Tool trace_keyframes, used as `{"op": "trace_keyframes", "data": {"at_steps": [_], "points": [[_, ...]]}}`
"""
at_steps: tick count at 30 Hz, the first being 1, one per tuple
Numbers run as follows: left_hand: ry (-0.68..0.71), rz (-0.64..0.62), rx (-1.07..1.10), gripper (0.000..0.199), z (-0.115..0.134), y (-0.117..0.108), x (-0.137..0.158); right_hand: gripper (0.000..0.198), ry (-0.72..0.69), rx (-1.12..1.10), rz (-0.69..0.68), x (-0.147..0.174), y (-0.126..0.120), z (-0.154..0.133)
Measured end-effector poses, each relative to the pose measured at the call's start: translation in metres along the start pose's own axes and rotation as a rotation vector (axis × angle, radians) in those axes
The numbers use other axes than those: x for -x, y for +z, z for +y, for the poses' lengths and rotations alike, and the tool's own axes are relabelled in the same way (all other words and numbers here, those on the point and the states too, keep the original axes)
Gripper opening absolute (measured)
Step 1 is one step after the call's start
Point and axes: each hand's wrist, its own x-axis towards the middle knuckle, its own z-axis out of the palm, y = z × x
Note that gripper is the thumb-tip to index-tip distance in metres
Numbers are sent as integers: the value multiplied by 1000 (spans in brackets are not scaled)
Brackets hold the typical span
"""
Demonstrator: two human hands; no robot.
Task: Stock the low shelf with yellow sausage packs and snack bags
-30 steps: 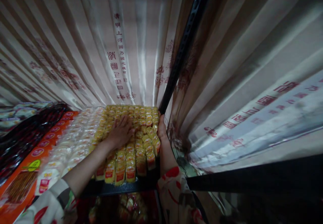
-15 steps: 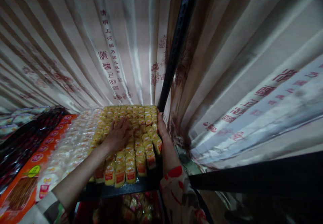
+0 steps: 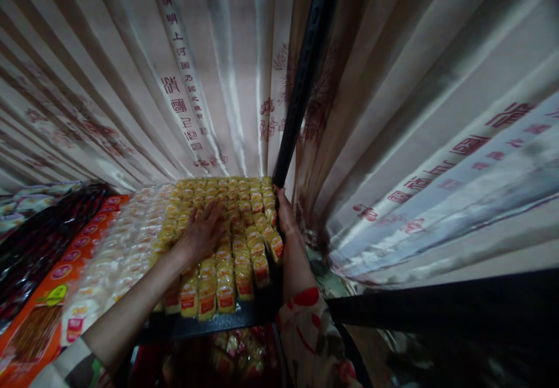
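Rows of small yellow wrapped cakes or snacks (image 3: 225,289) with red-and-white labels cover the right end of a dark shelf (image 3: 205,326). My left hand (image 3: 203,230) lies on top of these packs, its fingers stretched out and slightly apart. Along the right side of the rows is my right hand (image 3: 285,210), its fingers extended towards the far corner, near the black post (image 3: 301,91). Its palm faces the packs; part of its fingers is hidden. Neither hand grasps a pack. Some packs in the front right rows lean out of line.
Left of the yellow packs stand white wrapped packs (image 3: 117,254), orange bags (image 3: 46,312) and dark glossy packages (image 3: 48,254). Below the shelf a red crate (image 3: 275,356) holds more wrapped packs. Printed curtains (image 3: 236,73) hang behind and to the right. A dark beam (image 3: 437,297) crosses the lower right.
My right hand has shifted slightly along the side of the rows, nearer to me. The left hand stays almost in place on the packs. The view has tilted a little.
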Motion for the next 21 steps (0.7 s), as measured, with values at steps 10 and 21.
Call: {"op": "trace_keyframes", "data": {"at_steps": [10, 21], "points": [[36, 22, -13, 52, 3, -4, 1, 45, 74, -32, -27, 6, -12, -8], [115, 41, -1, 42, 28, -21, 16, 55, -81, 254, 261, 66, -24, -16]]}}
